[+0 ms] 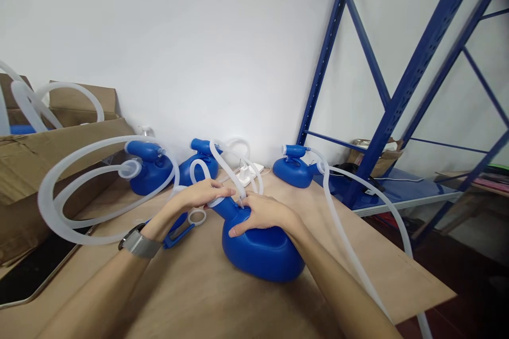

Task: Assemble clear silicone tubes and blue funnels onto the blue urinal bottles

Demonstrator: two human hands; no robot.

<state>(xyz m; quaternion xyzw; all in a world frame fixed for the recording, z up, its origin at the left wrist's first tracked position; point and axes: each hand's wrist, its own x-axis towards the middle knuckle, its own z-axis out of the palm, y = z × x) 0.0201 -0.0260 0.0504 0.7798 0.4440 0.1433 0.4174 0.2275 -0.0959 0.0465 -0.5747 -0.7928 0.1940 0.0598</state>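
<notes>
A blue plastic urinal bottle lies tilted on the table in front of me, its mouth pointing up and left. My left hand is closed at the pale rim of that mouth, with the fingertips partly hidden behind it. Around the handle and upper body of the same bottle, my right hand is wrapped, thumb toward me. A translucent hose comes down from behind to the bottle between my two hands; its lower end is partly covered. Left of the bottle, beside my left wrist, lie a blue lid-like piece and a white ring.
Similar blue bottles with hoses stand behind: one at left, one at middle, one at right. A cardboard box and a dark phone-like slab are at left. A white power strip lies near the wall; blue shelving stands right.
</notes>
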